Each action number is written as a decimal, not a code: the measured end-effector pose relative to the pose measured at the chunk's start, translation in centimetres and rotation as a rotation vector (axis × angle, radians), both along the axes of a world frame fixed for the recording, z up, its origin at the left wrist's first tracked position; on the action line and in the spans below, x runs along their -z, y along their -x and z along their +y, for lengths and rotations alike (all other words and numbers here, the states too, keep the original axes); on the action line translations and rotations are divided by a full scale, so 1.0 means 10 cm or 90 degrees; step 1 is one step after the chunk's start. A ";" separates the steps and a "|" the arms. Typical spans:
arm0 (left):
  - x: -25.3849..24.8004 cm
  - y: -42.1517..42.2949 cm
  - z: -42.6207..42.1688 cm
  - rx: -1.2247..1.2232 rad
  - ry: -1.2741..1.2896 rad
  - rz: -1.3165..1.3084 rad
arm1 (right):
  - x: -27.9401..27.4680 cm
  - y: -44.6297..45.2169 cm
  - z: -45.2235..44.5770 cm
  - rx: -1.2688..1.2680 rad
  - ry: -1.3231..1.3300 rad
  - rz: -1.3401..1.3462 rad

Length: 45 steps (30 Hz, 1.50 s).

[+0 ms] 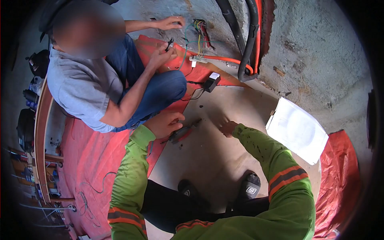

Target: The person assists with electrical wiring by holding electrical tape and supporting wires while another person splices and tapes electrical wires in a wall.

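Observation:
My left hand (165, 123) hangs over the edge of the red sheet, fingers apart and a little curled, with nothing in it. Just beside and below it, pliers with red and dark handles (182, 134) lie on the floor. My right hand (228, 128) is low over the bare floor, to the right of the pliers; its fingers are spread and hold nothing. A black power adapter (211, 82) with a white label rests above, at the red sheet's edge. White papers (297, 130) on a clipboard lie to the right of my right sleeve.
A co-worker (88, 88) sits at the upper left, holding a small black tool (169, 44). Wires (198, 26) come from a wall box. Black hoses (250, 44) and an orange conduit (228, 59) run by the wall. A wooden frame (41, 140) stands left.

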<state>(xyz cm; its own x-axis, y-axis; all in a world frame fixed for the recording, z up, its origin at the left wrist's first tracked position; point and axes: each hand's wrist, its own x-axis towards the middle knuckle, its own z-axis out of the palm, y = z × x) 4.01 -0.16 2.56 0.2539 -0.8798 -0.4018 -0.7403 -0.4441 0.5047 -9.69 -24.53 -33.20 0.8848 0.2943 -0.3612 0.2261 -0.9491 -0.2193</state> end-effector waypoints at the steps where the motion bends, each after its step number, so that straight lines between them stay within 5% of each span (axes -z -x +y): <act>1: 0.00 0.00 -0.01 0.003 -0.003 -0.003 | 0.02 0.00 0.00 0.002 -0.001 -0.002; 28: 0.02 0.01 0.04 -0.007 0.006 0.004 | -0.02 0.05 -0.01 -0.006 -0.027 -0.089; 38: 0.02 0.01 0.07 -0.038 -0.016 0.023 | -0.34 -0.01 0.03 0.018 -0.018 0.061; 45: 0.02 0.01 0.06 -0.037 -0.018 0.026 | 0.07 -0.01 0.01 0.002 -0.011 -0.036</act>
<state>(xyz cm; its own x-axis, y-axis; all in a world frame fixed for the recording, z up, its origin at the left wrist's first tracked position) 3.94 0.47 2.37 0.2869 -0.8526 -0.4368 -0.6923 -0.4997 0.5206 -9.55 -24.45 -33.85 0.9050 0.2970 -0.3047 0.2354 -0.9460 -0.2228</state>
